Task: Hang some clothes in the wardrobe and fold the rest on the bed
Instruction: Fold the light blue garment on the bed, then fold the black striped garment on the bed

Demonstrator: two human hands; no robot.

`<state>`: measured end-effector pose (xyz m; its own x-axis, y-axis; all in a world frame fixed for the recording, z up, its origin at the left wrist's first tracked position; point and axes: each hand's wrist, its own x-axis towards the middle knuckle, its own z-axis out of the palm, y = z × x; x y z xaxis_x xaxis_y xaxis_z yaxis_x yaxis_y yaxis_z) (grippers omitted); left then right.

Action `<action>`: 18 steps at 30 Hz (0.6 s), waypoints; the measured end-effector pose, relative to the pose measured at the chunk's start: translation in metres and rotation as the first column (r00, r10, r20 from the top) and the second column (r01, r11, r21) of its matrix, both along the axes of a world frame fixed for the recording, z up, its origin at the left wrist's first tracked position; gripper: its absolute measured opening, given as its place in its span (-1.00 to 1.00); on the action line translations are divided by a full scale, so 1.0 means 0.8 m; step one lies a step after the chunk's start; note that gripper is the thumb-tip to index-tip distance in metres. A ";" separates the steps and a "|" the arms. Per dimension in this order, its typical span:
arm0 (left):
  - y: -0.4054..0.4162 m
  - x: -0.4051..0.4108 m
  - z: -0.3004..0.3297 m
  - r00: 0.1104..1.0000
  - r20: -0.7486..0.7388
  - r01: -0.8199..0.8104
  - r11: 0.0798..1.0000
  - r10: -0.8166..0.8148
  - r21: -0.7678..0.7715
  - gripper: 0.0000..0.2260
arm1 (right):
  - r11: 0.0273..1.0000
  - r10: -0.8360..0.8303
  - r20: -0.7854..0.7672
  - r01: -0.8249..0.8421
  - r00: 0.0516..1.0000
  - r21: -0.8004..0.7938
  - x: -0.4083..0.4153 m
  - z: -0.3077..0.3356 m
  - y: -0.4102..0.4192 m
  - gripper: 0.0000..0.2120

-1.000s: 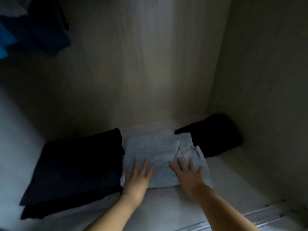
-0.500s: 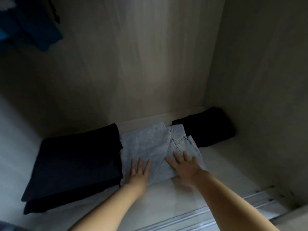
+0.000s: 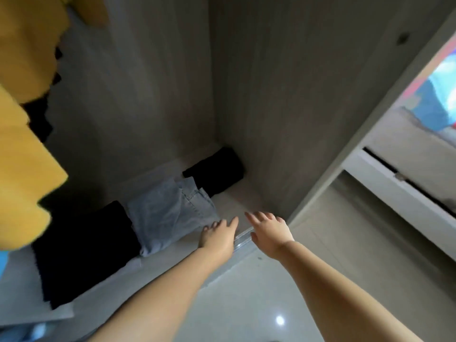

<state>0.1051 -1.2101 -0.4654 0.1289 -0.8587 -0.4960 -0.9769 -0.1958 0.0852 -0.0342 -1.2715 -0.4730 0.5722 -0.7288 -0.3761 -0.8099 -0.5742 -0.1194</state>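
Note:
Folded light-blue jeans (image 3: 167, 213) lie on the wardrobe floor (image 3: 237, 201) between a large folded black garment (image 3: 84, 253) on the left and a smaller black one (image 3: 217, 172) in the back right corner. My left hand (image 3: 218, 236) hovers by the jeans' right front corner with fingers spread, holding nothing. My right hand (image 3: 267, 230) is beside it, over the wardrobe's front rail (image 3: 243, 239), fingers relaxed and empty. A yellow garment (image 3: 22, 119) hangs at the upper left.
The wardrobe's right side wall (image 3: 283, 99) stands close to my right hand. Outside, at the right, is the bed (image 3: 419, 149) with a colourful cover (image 3: 439, 95). Glossy floor tiles (image 3: 259, 304) spread below my arms.
Both hands have lifted off the blue jeans and drawn back to the wardrobe's front edge. My view has pulled back and swung right, bringing the yellow garment and bed into sight.

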 end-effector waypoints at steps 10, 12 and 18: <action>0.015 -0.092 0.343 0.974 -0.078 0.200 0.968 -0.214 -0.151 -0.59 | 0.969 -0.248 -0.028 0.248 0.968 -0.008 -0.111 0.337 0.070 -0.51; 0.025 -0.105 0.388 0.950 -0.064 0.291 0.940 -0.307 -0.178 -0.58 | 0.945 -0.328 -0.029 0.328 0.944 -0.010 -0.135 0.381 0.088 -0.56; 0.017 -0.198 0.504 0.854 -0.064 0.483 0.833 -0.516 -0.272 -0.60 | 0.838 -0.546 -0.048 0.546 0.836 -0.028 -0.262 0.484 0.123 -0.63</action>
<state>-0.0531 -1.1963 -0.0625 -0.4002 -0.8814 -0.2510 -0.9126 0.3582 0.1971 -0.2436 -1.1730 -0.0855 0.0600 -0.9221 -0.3824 -0.9972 -0.0382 -0.0646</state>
